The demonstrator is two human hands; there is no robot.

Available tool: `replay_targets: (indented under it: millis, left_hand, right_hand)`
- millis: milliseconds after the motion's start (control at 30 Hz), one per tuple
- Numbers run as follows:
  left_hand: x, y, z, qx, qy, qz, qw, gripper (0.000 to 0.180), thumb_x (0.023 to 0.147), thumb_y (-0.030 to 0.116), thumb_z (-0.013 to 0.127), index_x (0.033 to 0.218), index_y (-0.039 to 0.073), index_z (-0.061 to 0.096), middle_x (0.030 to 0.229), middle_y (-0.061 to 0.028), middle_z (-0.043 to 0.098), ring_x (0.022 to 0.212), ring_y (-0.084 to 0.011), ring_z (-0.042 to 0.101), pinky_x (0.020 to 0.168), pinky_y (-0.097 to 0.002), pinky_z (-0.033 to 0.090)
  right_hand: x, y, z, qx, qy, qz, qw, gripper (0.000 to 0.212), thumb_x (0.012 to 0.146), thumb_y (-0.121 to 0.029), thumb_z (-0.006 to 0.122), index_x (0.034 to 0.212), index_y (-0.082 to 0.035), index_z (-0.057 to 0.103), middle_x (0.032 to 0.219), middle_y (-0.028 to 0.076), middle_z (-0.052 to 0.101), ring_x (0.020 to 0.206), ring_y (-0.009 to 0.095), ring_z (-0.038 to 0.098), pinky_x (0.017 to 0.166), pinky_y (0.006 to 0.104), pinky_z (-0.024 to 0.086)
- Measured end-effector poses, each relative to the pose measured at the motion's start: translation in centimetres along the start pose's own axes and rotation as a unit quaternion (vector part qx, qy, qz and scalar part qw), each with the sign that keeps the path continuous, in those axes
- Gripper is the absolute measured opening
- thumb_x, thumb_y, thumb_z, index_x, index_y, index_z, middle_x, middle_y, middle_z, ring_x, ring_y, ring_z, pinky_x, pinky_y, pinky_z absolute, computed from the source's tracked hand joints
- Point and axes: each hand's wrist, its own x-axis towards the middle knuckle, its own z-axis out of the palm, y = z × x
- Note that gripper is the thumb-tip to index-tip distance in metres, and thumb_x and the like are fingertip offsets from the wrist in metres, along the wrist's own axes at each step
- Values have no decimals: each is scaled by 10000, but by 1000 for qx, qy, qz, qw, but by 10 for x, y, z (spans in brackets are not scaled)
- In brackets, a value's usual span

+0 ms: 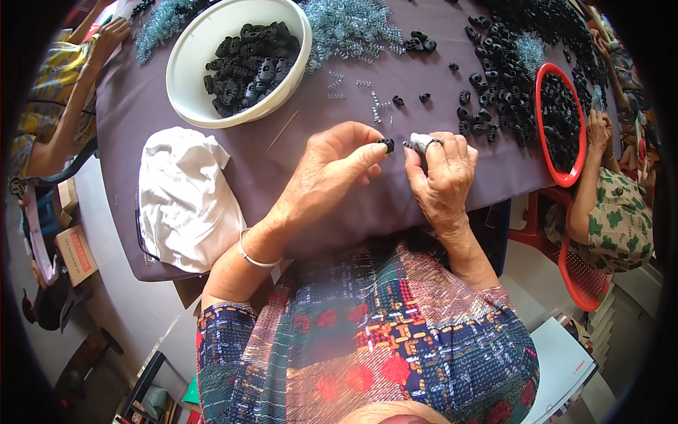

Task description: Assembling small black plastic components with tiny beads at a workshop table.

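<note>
My left hand pinches a small black plastic part between thumb and forefinger, above the near side of the table. Just to its right, my right hand is closed, with a white wrapping round a finger. A tiny dark piece shows at its thumb tip, too small to name. The two hands are close but apart. Beyond them lie a few loose metal springs and single black parts. A white bowl at the far left holds many black cord locks.
A purple cloth covers the table. White fabric lies left, near a thin stick. Springs are heaped at the back. Black parts spread right, beside a red basket. Other people sit at both sides.
</note>
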Motion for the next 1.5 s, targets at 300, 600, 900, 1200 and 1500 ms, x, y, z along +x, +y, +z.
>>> replay_targets:
  millis: [300,600,900,1200,1500]
  left_hand:
    - [-3,0,1,5,-11,5,1000,198,911,149,653,1049,7,640,896,-7,648,779,-67,588,682,-224,477]
    - [-2,-1,2,23,-20,33,999,187,908,133,658,1047,8,651,902,1,649,784,-59,576,686,-219,476]
    - [-3,-8,4,108,8,103,989,198,910,136,658,1064,12,642,893,14,635,783,-49,549,704,-213,469]
    - [3,-6,-1,-142,-71,-21,987,202,925,162,637,1054,7,642,878,-23,646,762,-84,592,687,-230,495]
    - [1,-7,-5,-227,-107,-51,967,163,941,144,601,1052,25,608,908,-48,643,775,-95,624,658,-252,525]
  right_hand:
    - [15,-2,-31,337,-53,92,935,209,753,85,711,940,9,658,886,91,666,759,147,631,720,257,496]
    - [24,-1,-35,310,-28,-27,950,236,734,115,708,937,11,651,881,117,656,784,211,652,686,290,518]
    - [33,-3,-39,216,-76,-125,965,298,735,114,690,1016,33,634,881,144,651,750,279,644,650,333,519]
    - [25,-9,-40,351,-64,50,933,329,802,101,653,1120,24,628,968,116,699,866,174,674,756,287,524]
    - [23,19,-28,188,62,22,980,261,737,72,706,989,22,667,938,156,642,826,280,643,726,338,524]
